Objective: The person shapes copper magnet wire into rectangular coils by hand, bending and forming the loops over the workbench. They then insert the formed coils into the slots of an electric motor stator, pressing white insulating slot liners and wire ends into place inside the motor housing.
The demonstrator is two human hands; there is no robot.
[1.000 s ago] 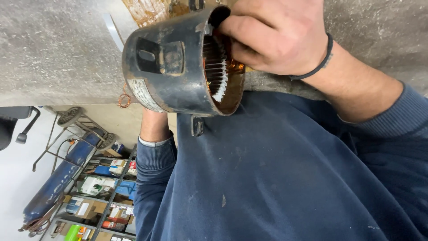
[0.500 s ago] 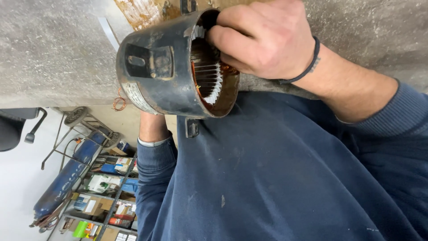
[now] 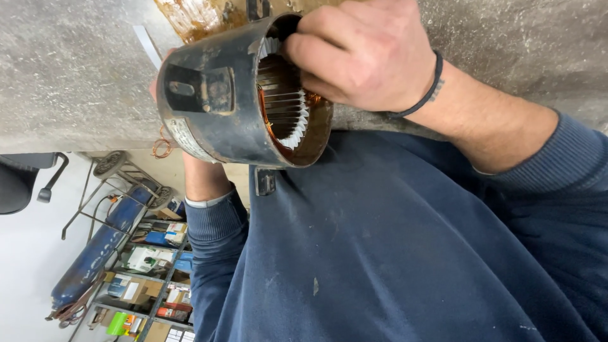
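Motor stator housing (image 3: 221,107): one, a dark, worn metal cylinder held up at the 12 o'clock part of the view, its open end facing 4 o'clock; it sits against the edge of the grey workbench top (image 3: 69,76).
Stator slots (image 3: 285,104): one ring of white-lined slots inside the bore, with copper winding showing at the rim; the far half of the ring is hidden by the housing wall, so the slots cannot be counted.
Mounting lug (image 3: 199,88): one flat plate with a slot hole on the outside of the housing, facing 9 o'clock.
Right hand (image 3: 364,54): one, at 1 o'clock, curled shut over the rim of the housing, fingertips tucked into the bore; what they pinch there is hidden.
Wristband (image 3: 427,92): one thin black cord round the right wrist.
Left hand (image 3: 155,88): almost wholly hidden behind the housing at 9 o'clock; only a sliver of it and the forearm below show, so whether it grips cannot be told.
Sleeves and sweatshirt (image 3: 392,253): one dark blue garment filling 3 to 6 o'clock, two sleeves, the right one cut off by the frame.
Copper wire scrap (image 3: 161,147): one small loop below the bench edge.
Gas cylinder (image 3: 95,253): one, blue, on a wheeled trolley at 8 o'clock.
Shelving (image 3: 149,278): one rack of small boxes at 7 o'clock, cut off at the bottom edge, contents hard to make out.
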